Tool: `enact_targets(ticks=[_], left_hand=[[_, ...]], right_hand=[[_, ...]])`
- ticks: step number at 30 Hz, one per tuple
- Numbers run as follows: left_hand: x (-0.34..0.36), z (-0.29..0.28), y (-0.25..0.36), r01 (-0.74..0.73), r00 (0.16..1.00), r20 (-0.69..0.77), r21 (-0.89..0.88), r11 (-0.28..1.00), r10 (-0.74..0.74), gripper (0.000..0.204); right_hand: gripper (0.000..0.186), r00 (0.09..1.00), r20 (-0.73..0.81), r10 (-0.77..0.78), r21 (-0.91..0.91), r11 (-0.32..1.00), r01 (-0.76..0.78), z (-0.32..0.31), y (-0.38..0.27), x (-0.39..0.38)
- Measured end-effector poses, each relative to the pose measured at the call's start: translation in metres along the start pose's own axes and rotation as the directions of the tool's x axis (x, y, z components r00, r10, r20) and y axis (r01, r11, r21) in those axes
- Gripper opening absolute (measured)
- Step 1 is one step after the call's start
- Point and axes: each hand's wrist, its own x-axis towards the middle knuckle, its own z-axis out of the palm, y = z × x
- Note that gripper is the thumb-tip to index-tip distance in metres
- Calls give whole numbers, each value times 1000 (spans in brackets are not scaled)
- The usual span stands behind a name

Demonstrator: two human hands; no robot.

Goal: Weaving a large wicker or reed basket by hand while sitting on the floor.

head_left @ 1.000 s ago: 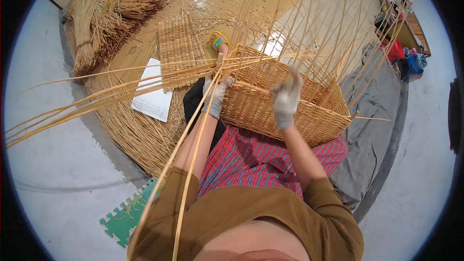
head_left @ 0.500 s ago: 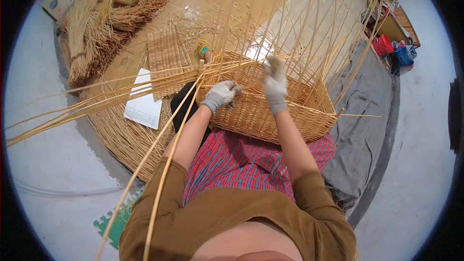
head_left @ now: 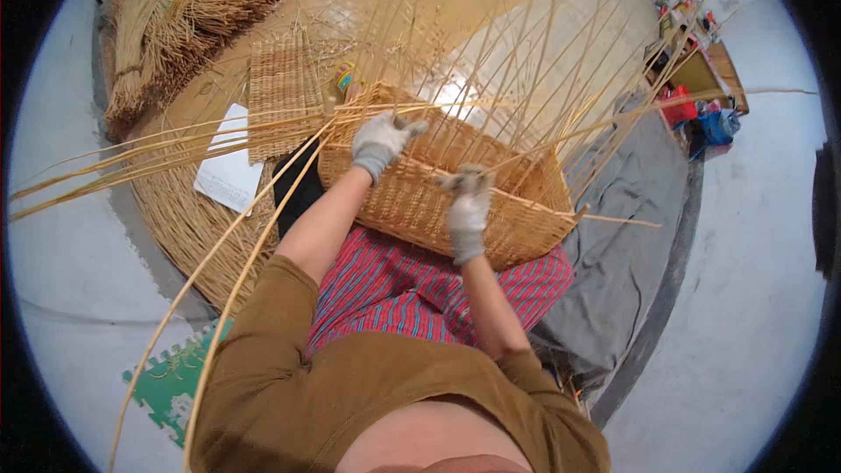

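Note:
A rectangular woven basket rests on red striped cloth across my lap, with long upright stakes rising from it. My gloved left hand is at its upper left, fingers closed on pale reed strands near the corner. My gloved right hand is at the near rim, its slightly blurred fingers curled over the edge. Loose long strands fan out leftward from the corner, and two run down past my left forearm.
Reed bundles, woven panels and white paper lie beyond my left side, green foam mats near lower left. A grey sheet lies at right, below a cluttered shelf with a red container. A yellow sandal shows behind the basket.
My right hand has dropped from above the basket down to the near rim. My left hand has moved up toward the strands at the corner. The whole view has shifted slightly.

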Motion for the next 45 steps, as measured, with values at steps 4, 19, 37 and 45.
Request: enact_targets(ticks=[4,19,37,45], left_hand=[[-14,11,0,-106,952,-305,-339,935,-3,62],[-47,58,21,117,886,465,-235,965,6,35],[-82,123,119,108,722,689,-209,972,68,29],[-73,142,76,207,833,543,-483,851,106,22]], right_hand=[[11,979,-100,180,330,934,-138,-57,-6,9],[41,993,-90,-74,220,971,92,-86,-19,43],[45,895,-445,-33,-57,998,8,-172,30,31],[37,947,-320,8,134,990,37,-158,-37,61]])
